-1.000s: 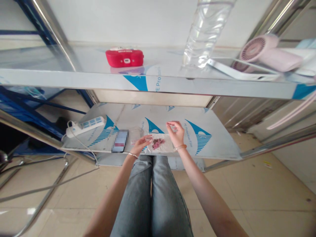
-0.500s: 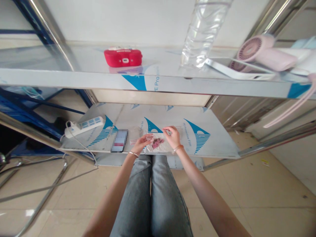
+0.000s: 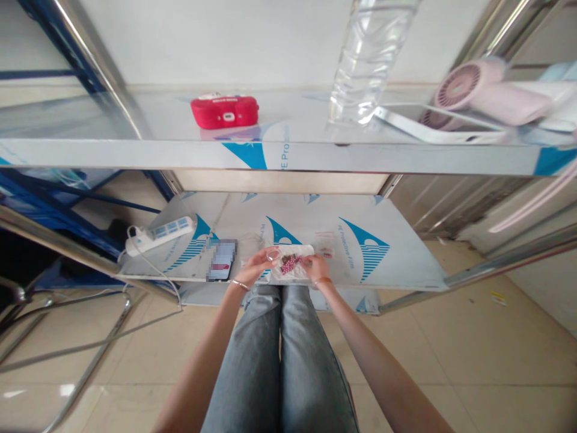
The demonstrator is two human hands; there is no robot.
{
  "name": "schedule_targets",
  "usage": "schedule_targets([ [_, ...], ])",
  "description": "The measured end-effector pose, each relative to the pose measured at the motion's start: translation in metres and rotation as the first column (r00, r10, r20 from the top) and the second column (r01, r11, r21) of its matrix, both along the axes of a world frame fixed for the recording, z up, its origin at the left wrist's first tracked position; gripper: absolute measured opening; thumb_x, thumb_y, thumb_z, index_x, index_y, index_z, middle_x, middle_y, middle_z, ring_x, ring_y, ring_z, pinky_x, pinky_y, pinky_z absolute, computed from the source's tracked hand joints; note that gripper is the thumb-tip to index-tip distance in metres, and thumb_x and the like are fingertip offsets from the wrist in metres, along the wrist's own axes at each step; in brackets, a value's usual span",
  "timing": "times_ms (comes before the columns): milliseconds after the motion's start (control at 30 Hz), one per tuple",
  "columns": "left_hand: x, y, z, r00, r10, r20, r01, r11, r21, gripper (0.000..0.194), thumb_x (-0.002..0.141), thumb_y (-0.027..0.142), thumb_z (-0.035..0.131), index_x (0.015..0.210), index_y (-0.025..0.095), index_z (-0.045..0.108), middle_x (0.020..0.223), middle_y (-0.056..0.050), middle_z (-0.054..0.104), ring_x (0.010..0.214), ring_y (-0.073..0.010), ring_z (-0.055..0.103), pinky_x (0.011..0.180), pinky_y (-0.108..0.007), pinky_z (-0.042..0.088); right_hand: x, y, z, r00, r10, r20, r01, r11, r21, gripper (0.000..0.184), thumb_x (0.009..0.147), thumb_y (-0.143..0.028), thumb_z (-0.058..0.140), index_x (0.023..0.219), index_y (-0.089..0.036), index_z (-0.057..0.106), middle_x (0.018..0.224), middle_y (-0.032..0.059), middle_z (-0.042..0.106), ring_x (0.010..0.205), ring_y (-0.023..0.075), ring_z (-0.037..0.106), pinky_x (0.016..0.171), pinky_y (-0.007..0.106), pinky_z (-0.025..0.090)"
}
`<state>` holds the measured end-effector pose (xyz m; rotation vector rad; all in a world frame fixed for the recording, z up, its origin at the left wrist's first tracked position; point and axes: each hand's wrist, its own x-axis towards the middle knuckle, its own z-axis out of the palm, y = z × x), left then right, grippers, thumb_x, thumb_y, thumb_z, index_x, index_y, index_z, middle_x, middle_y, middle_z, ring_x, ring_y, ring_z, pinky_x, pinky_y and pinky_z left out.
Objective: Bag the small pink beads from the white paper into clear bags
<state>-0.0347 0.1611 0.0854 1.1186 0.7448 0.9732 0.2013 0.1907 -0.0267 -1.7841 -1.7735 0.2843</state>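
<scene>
Pink beads lie in a small pile on a white sheet or shallow tray on the lower shelf. At the left edge of the pile, my left hand pinches a small clear loop, perhaps a thin strand; its exact kind is hard to see. From the right, my right hand reaches down to the beads, fingertips together and touching the pile. Whatever sits between those fingertips is too small to make out.
Clear plastic bags lie to the right. A phone and a power strip are on the left. The upper shelf edge overhangs, carrying a red case, a water bottle and a pink fan.
My right hand has come down from above the beads to the pile, its fingers closing there. My left hand stays close to the same place with the loop. The view has shifted slightly.
</scene>
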Motion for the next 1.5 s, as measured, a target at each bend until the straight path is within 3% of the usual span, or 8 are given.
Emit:
schedule_targets([
  [267,-0.001,0.0,0.0,0.999,-0.032,0.011,0.032,0.999,-0.004,0.05,0.063,0.032,0.081,0.111,0.021,0.068,0.121,-0.01,0.064,0.12,-0.0279,0.051,0.103,-0.042,0.036,-0.002,0.003,-0.003,0.993,0.059,-0.106,-0.052,0.996,0.073,0.007,0.072,-0.022,0.069,0.07,-0.015,0.07,0.077,0.0069,0.066,0.079,0.0196,0.057,0.082,0.036,0.043],
  [400,-0.003,0.002,-0.002,0.999,-0.044,0.02,0.044,0.999,-0.017,0.05,0.065,0.031,0.08,0.112,0.021,0.067,0.122,-0.01,0.063,0.12,-0.0272,0.052,0.104,-0.042,0.035,-0.002,0.007,0.011,0.977,0.004,-0.211,0.014,0.996,0.083,0.01,0.074,-0.022,0.067,0.067,-0.015,0.067,0.073,0.0063,0.066,0.073,0.0183,0.058,0.077,0.034,0.045],
  [567,-0.003,0.005,-0.007,0.999,-0.017,0.04,0.019,0.999,-0.044,0.048,0.064,0.032,0.081,0.108,0.019,0.069,0.118,-0.01,0.066,0.12,-0.0272,0.052,0.107,-0.042,0.032,-0.011,0.015,0.081,0.897,0.019,-0.442,0.125,0.947,0.295,0.018,0.078,-0.032,0.064,0.074,-0.015,0.067,0.078,0.0061,0.066,0.075,0.0165,0.058,0.074,0.03,0.046],
  [700,0.0,0.006,-0.009,0.999,0.016,0.048,-0.013,0.999,-0.044,0.047,0.063,0.031,0.081,0.107,0.019,0.069,0.117,-0.01,0.066,0.119,-0.0266,0.053,0.107,-0.042,0.031,-0.026,0.006,0.149,0.881,0.159,-0.446,0.058,0.899,0.434,0.021,0.081,-0.037,0.062,0.078,-0.017,0.067,0.082,0.0046,0.065,0.08,0.0149,0.057,0.077,0.028,0.046],
  [833,0.002,0.008,-0.009,0.999,0.011,0.052,-0.009,0.999,-0.043,0.047,0.062,0.028,0.082,0.107,0.019,0.069,0.117,-0.009,0.066,0.116,-0.0252,0.054,0.105,-0.039,0.033,-0.043,-0.011,0.177,0.866,0.294,-0.404,-0.068,0.87,0.488,0.015,0.082,-0.032,0.063,0.079,-0.018,0.067,0.083,0.0036,0.064,0.084,0.0144,0.058,0.08,0.028,0.046],
  [1067,0.003,0.012,-0.013,0.995,0.046,0.091,-0.041,0.998,-0.051,0.043,0.061,0.023,0.083,0.102,0.019,0.07,0.108,-0.006,0.069,0.106,-0.0224,0.058,0.099,-0.036,0.038,-0.058,-0.023,0.155,0.854,0.461,-0.242,-0.352,0.853,0.385,0.012,0.082,-0.03,0.064,0.08,-0.019,0.07,0.085,0.0042,0.065,0.087,0.0159,0.058,0.085,0.031,0.045],
  [1300,0.002,0.013,-0.011,0.995,0.05,0.082,-0.047,0.998,-0.033,0.044,0.064,0.023,0.081,0.107,0.019,0.069,0.115,-0.009,0.067,0.113,-0.0237,0.056,0.104,-0.038,0.033,-0.033,-0.001,0.128,0.898,0.238,-0.371,-0.111,0.937,0.331,0.017,0.085,-0.029,0.057,0.082,-0.016,0.067,0.084,0.0057,0.065,0.081,0.0151,0.06,0.075,0.027,0.047],
  [1500,0.002,0.01,-0.009,0.995,0.047,0.09,-0.043,0.998,-0.05,0.042,0.064,0.026,0.082,0.104,0.018,0.07,0.115,-0.009,0.067,0.115,-0.0252,0.055,0.106,-0.039,0.032,-0.016,0.005,0.062,0.99,0.094,-0.101,-0.101,0.993,-0.059,0.012,0.075,-0.019,0.066,0.086,-0.014,0.07,0.092,0.0098,0.067,0.089,0.0189,0.061,0.086,0.031,0.045],
])
